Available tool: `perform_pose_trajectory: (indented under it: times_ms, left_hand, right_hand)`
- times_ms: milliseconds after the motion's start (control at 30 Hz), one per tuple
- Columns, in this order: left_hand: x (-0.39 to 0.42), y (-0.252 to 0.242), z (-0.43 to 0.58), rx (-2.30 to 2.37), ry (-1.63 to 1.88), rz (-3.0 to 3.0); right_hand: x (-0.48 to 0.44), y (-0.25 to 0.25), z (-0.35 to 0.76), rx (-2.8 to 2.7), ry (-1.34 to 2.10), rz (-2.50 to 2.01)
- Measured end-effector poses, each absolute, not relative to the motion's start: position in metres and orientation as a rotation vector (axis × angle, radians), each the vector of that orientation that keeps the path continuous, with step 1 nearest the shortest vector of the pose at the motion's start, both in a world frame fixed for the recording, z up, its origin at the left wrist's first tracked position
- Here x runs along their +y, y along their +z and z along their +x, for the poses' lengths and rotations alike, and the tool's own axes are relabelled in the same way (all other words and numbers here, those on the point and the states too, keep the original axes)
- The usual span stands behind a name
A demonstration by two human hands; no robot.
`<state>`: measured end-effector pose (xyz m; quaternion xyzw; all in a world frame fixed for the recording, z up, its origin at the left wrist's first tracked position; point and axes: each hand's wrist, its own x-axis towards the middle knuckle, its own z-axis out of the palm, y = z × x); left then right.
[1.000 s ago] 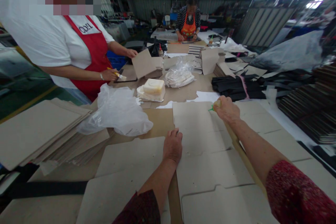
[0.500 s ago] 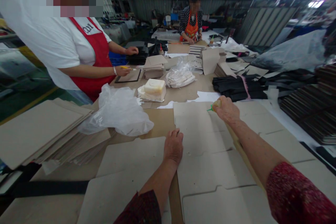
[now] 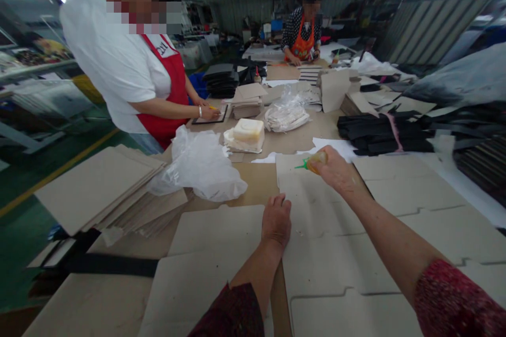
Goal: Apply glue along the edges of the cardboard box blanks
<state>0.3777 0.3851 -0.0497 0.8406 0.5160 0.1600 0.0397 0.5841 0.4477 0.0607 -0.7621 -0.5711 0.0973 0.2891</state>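
Observation:
A small glue bottle (image 3: 317, 162) with a green nozzle is gripped in my right hand (image 3: 334, 169). It is tipped over, its nozzle pointing left just above the far grey cardboard sheet (image 3: 292, 179); whether the tip touches cannot be made out. My left hand (image 3: 277, 222) rests on the left edge of that row of overlapping sheets, fingers laid forward and holding nothing. Left of this hand lies another row of grey cardboard sheets (image 3: 205, 268). A third row (image 3: 427, 189) spreads beyond my right forearm.
Left stand a cardboard stack (image 3: 103, 184) and a crumpled plastic bag (image 3: 207, 166). A yellowish-white block (image 3: 247, 134) and a plastic-wrapped bundle (image 3: 288, 116) lie ahead. Black strips (image 3: 379, 131) are at right. A co-worker in a red apron (image 3: 169, 100) works at left; another person (image 3: 302, 37) stands farther back.
The view has swung left, shifting the scene rightward. My right hand has drawn the nozzle left across the far sheet. My left hand stays put. The nearby co-worker's hands have come together over a dark-edged panel.

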Motion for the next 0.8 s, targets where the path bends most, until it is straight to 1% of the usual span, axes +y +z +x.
perform_pose_trajectory:
  times_ms: [533,800]
  left_hand:
    - [0.384,-0.05,0.377,1.565,0.521,2.553]
    - [0.384,-0.05,0.377,1.55,0.512,2.553]
  right_hand:
    - [0.463,0.065,0.541,-1.905,0.055,-2.163]
    - [0.464,0.067,0.548,-1.915,-0.039,-2.214]
